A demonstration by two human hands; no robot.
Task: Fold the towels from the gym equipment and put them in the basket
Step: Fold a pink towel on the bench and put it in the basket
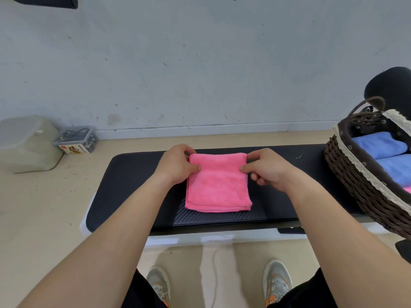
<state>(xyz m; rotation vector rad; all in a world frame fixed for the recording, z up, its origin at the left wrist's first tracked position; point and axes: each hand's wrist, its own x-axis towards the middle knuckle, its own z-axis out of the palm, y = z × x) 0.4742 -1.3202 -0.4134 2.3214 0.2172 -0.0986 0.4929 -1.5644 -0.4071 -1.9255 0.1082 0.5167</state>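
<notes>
A pink towel (pixel 218 185), folded into a rough square of several layers, lies on the black padded bench (pixel 133 174) in front of me. My left hand (pixel 178 165) pinches the towel's far left edge, thumb on top. My right hand (pixel 264 168) pinches the far right edge the same way. At the bench's right end stands a dark wicker basket (pixel 355 181) with a lace-trimmed liner. Inside it lie two folded blue towels (pixel 382 145), and a sliver of pink cloth (pixel 408 189) shows at the frame's edge.
A pale wall rises behind the bench. On the floor at left sit a frosted plastic bin (pixel 29 145) and a small clear box (pixel 76 140) of clips. A black padded roller (pixel 391 90) stands behind the basket. My shoes (pixel 159 283) are below the bench.
</notes>
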